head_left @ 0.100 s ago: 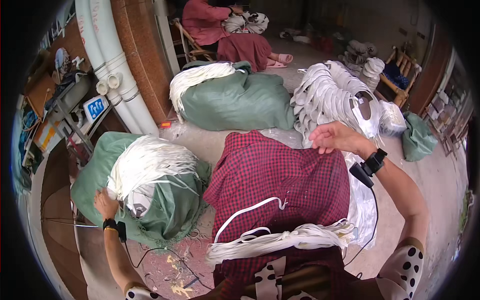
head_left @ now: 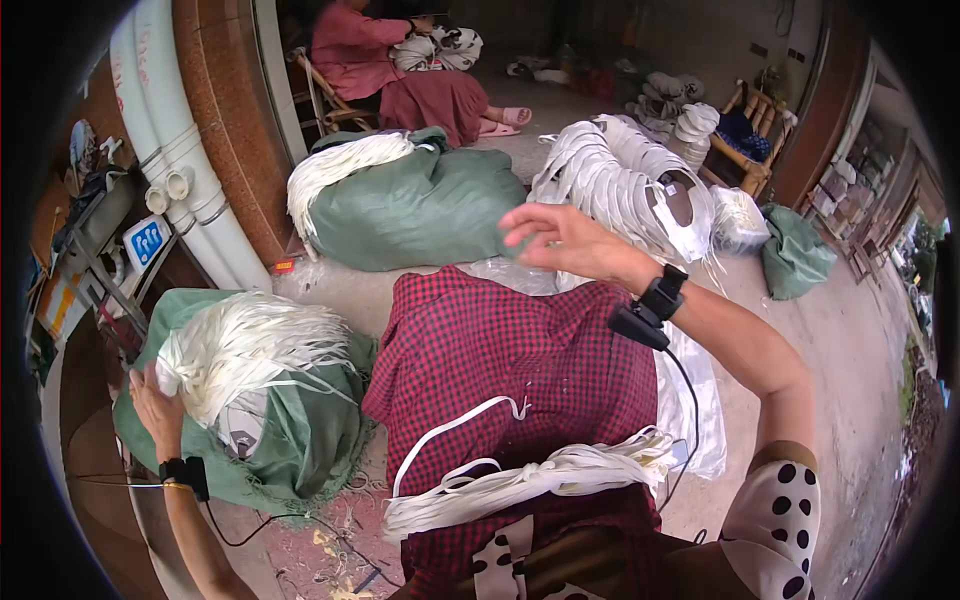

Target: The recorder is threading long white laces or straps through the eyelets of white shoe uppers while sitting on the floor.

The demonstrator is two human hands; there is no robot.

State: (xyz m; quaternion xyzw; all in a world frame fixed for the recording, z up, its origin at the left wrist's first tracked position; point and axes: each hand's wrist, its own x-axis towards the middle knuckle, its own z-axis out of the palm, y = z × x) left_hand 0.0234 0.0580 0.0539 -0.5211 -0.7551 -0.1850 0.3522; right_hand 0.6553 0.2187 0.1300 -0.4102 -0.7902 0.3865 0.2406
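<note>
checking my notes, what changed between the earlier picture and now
The right hand moved left and up in view, from the far edge of the checked cloth to overlap the far green sack at its right end. The whole scene shifted left too. No grasp or release shows. The left hand stays by the white strips on the near green sack; the cloth lies as before.

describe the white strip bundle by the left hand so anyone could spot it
Left of the red-and-black checked cloth sits a green sack. On it, beside the left hand, lies the white strip bundle. It splays rightward, whereas the farther bundle drapes left and the lap bundle lies crosswise.
</note>
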